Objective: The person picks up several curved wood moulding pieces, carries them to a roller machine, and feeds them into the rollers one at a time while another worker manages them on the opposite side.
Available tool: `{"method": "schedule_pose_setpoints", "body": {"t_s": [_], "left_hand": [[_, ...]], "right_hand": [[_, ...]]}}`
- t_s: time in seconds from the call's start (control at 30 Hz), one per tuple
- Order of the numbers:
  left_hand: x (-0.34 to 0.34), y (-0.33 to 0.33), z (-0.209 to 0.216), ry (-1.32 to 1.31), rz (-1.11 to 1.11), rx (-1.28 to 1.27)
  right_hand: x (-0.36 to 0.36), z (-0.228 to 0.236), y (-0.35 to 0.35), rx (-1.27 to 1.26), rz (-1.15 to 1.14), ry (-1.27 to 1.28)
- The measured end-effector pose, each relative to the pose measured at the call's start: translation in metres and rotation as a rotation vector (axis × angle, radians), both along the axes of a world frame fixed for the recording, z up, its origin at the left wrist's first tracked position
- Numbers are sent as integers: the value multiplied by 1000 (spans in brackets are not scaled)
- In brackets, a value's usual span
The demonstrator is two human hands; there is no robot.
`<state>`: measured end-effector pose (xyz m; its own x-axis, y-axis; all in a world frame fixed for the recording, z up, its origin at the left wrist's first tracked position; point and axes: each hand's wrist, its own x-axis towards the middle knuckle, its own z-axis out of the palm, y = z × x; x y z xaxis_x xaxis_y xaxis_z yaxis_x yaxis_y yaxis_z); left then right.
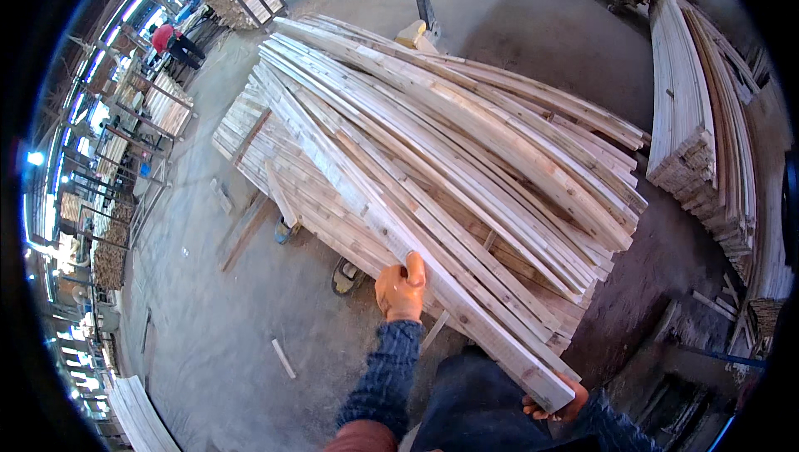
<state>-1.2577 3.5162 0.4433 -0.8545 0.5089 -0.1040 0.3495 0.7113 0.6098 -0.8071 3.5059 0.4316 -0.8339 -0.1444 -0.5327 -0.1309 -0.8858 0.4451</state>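
1. Pile of long pale boards [499,161]: fanned out ahead of both hands, spreading well beyond and to the right of the left hand.
2. Second stack of boards [684,102]: well apart, far to the right of the left hand, ahead of the right.
3. Held board [387,223]: along the pile's left side; runs from beyond the left hand, past its thumb, back to the right hand at the near end.
4. Left hand [401,287]: orange-gloved, partly closed on the board's left edge, thumb on top.
5. Right hand [566,404]: curled about the near end; partly hidden, finger closure unclear.
6. Wood strip [283,359]: on floor, left of left hand.
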Motion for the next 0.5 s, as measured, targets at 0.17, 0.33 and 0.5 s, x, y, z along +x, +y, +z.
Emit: {"method": "schedule_pose_setpoints", "body": {"t_s": [0.17,0.33,0.5], "left_hand": [[37,-10,-9,142,178,529],[-20,-5,-19,-1501,374,737],[4,10,-24,-1493,334,982]], "right_hand": [[-9,17,13,15,10,34],[1,12,16,240,98,226],[-22,18,64,770,726,14]]}}
